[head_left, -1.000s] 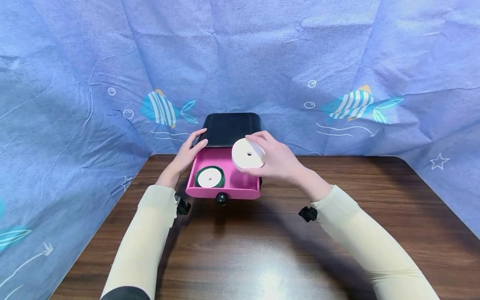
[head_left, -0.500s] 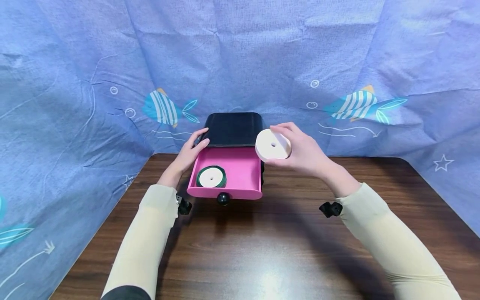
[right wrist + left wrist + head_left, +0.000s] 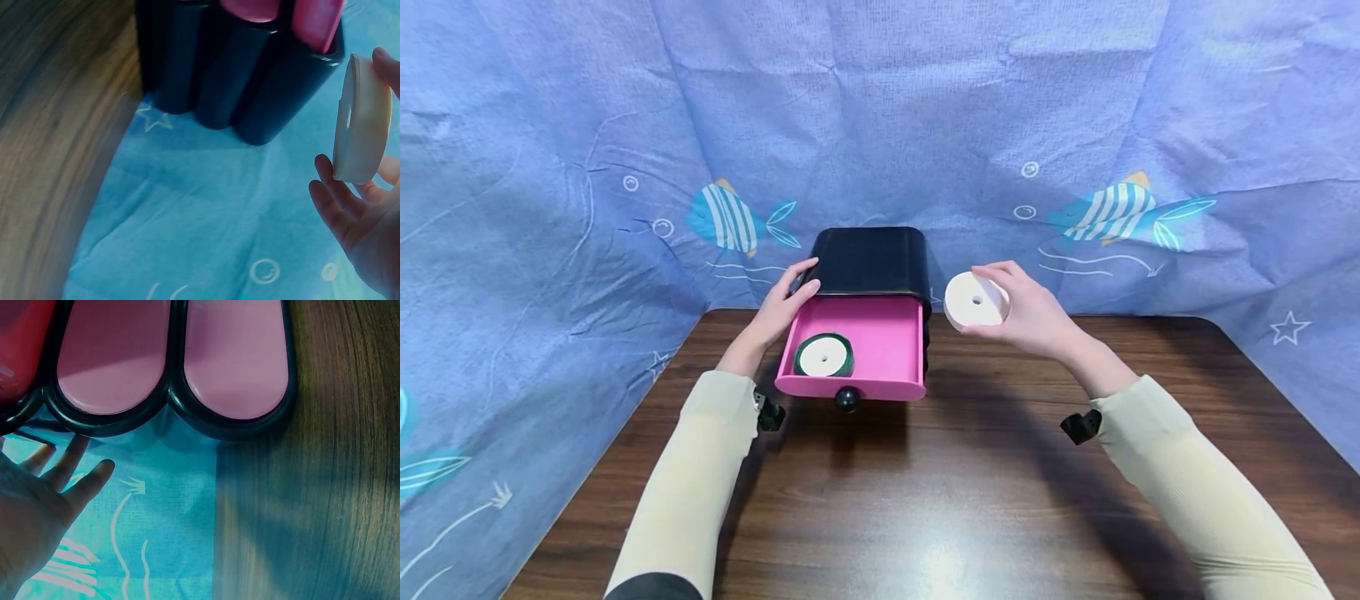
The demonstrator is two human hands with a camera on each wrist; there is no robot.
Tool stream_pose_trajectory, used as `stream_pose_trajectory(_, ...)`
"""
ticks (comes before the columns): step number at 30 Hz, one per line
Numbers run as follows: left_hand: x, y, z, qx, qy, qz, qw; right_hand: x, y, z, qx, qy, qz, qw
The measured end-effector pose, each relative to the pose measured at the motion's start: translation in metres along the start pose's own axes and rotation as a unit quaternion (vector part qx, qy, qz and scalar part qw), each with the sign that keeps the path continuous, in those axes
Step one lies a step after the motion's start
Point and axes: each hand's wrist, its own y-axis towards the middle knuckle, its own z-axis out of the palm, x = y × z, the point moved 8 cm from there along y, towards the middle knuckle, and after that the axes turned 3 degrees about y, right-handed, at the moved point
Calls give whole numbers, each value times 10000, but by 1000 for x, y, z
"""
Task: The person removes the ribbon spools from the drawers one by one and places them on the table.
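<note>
A black cabinet (image 3: pixel 868 258) stands at the table's back edge, its pink top drawer (image 3: pixel 887 337) pulled out. A green ribbon spool (image 3: pixel 823 356) lies flat in the drawer's left half. My left hand (image 3: pixel 803 282) rests with straight fingers on the cabinet's upper left corner. In the left wrist view that left hand (image 3: pixel 50 487) touches the dark frame under the pink drawer fronts (image 3: pixel 112 356). My right hand (image 3: pixel 1000 304) holds a white spool (image 3: pixel 976 302) in the air, just right of the cabinet. In the right wrist view the white spool (image 3: pixel 362 122) shows edge-on between thumb and fingers (image 3: pixel 337 200).
The drawer carries a black round knob (image 3: pixel 847 399) at its front. The brown wooden table (image 3: pixel 925 500) stretches toward me. A blue fish-print cloth (image 3: pixel 587 167) hangs behind and on both sides. The black cabinet (image 3: pixel 237 81) stands left of the held spool.
My right hand has carried the white spool from above the drawer to the right, past the cabinet's side. The left hand and the green spool have stayed put.
</note>
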Motion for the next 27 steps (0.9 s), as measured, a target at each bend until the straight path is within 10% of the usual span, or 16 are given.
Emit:
stream_pose_trajectory(9,26,13,-3,-151,106,125,9998,-33,-5,8,0,90,158,9998)
stream_pose_trajectory(18,-3,0,0,-30,109,38,9999,-66,-9,26,196,314,516,9980)
stream_pose_trajectory(27,29,13,-3,-175,273,169,9993,-94,-13,50,374,399,783,9954)
